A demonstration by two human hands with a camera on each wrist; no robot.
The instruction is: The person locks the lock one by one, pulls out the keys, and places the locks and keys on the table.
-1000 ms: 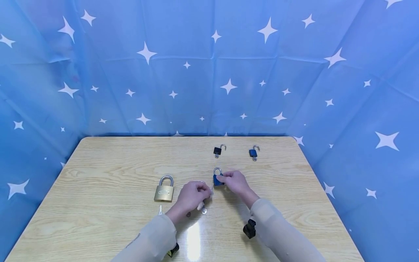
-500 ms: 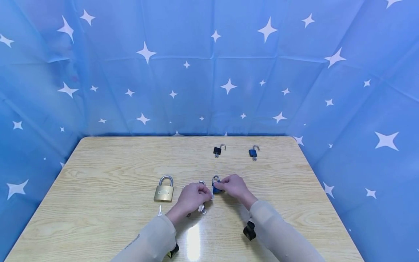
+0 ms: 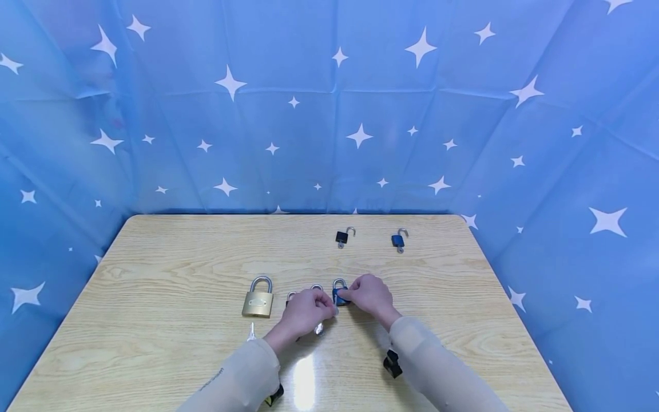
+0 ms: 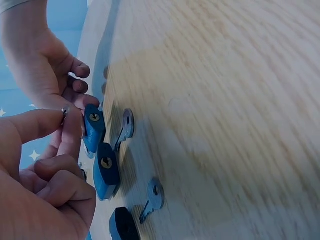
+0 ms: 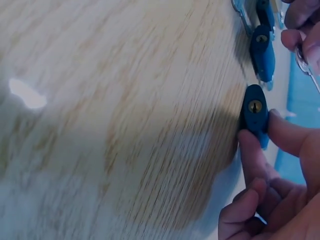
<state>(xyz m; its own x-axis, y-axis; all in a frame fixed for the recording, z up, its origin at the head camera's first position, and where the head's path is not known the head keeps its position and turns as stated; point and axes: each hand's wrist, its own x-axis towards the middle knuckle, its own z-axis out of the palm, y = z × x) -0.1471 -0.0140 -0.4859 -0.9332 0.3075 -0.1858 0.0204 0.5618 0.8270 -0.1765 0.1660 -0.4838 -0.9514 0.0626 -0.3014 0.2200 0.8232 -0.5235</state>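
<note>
My right hand (image 3: 369,294) pinches a small blue padlock (image 5: 256,117) by its sides, its shackle closed and its keyhole facing me. Close beside it, my left hand (image 3: 306,312) holds a small silver key (image 5: 302,61) between thumb and forefinger; the key overlaps the padlock's front in the head view. Under and beside the left hand stand another blue padlock (image 4: 106,171) and a dark padlock (image 4: 123,225), both partly hidden from the head view. Two loose keys lie before them: one key (image 4: 126,126) by the blue locks, another key (image 4: 154,194) nearer the dark one.
A large brass padlock (image 3: 258,303) lies left of the hands, with a key (image 3: 251,331) below it. Towards the far edge are a black padlock (image 3: 342,237) and a blue padlock (image 3: 398,241), shackles open and keys inserted. A starry blue curtain (image 3: 309,114) encloses the wooden table (image 3: 170,274).
My right hand has drawn the blue padlock towards me and slightly left, up to the key. My left hand has shifted only a little, still holding the key.
</note>
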